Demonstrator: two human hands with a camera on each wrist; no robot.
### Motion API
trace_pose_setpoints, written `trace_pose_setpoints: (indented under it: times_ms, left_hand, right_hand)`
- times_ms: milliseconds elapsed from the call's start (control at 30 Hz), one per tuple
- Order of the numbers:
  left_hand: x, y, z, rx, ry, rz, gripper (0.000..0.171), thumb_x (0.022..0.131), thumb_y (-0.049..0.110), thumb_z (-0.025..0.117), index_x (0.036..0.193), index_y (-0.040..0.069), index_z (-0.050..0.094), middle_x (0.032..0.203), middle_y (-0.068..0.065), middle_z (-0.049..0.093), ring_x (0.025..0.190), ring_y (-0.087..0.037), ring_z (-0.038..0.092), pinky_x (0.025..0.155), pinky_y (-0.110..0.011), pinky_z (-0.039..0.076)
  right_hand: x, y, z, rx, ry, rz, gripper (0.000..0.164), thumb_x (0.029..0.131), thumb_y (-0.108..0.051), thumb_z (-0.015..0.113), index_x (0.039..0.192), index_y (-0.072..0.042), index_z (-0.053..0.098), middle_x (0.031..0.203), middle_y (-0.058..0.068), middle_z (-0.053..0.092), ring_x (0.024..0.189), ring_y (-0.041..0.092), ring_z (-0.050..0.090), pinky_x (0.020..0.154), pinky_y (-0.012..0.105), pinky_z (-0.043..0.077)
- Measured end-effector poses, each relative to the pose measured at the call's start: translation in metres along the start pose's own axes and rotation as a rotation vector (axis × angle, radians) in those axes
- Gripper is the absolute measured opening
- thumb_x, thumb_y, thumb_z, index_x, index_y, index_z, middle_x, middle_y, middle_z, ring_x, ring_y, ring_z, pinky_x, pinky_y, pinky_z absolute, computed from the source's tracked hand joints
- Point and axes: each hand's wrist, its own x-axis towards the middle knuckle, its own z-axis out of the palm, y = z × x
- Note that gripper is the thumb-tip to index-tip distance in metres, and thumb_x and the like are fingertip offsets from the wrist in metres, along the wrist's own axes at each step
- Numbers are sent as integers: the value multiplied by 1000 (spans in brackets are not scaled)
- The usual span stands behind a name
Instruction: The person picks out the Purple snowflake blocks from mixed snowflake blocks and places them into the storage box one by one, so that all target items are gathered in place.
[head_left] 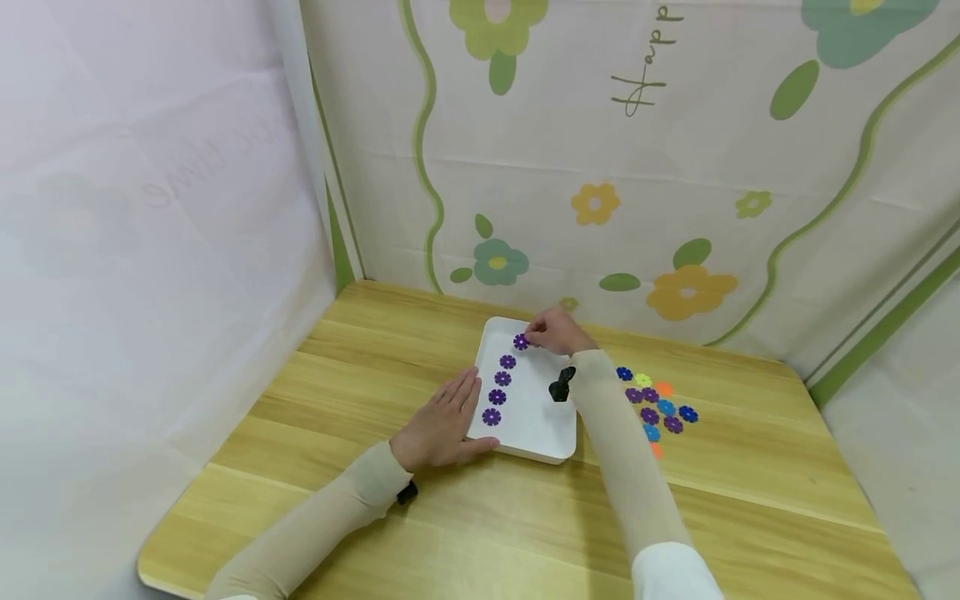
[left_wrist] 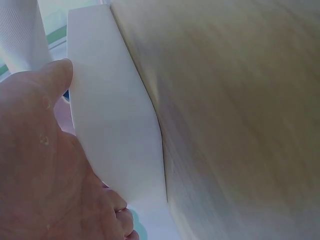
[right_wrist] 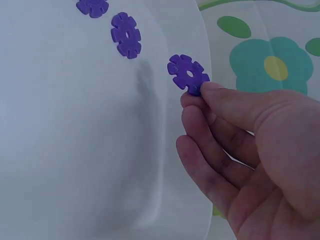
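A white tray (head_left: 536, 425) lies on the wooden table, with several purple notched plastic discs (head_left: 497, 397) in a line along its left side. Over the tray's far end, my right hand (head_left: 558, 330) pinches one more purple disc (right_wrist: 188, 74) by its edge between thumb and forefinger. The other fingers are bent loosely below it in the right wrist view. My left hand (head_left: 442, 423) rests at the tray's near left corner, fingers straight along the left side and thumb stretched over the near rim. The left wrist view has the thumb tip at the rim of the tray wall (left_wrist: 107, 90).
Right of the tray is a loose group of notched discs, among them a purple disc (head_left: 673, 425), a blue disc (head_left: 687, 413), an orange disc (head_left: 664, 388) and a yellow disc (head_left: 642, 380). Behind the table (head_left: 750, 467) hangs a flower-printed curtain (head_left: 525, 167).
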Motion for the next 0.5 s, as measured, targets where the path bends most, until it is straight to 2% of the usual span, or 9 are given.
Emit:
trace_pose_setpoints:
  times_ms: [300,500]
  left_hand:
    - [0,-2,1,16,0,-14,106,103,74,41,166,-7,15,177,-24,7,166,-37,9,135,-49,19]
    - [0,-1,1,11,-4,-17,107,103,75,40,166,-6,13,177,-23,5,166,-36,8,135,-49,18]
  right_hand:
    - [14,-1,24,81,124,129,19,104,-16,68,111,-5,82,116,13,78,102,24,69,93,38,58]
    - [16,-2,33,113,166,180,18,103,-16,70,109,-6,83,115,13,79,101,24,67,92,37,57]
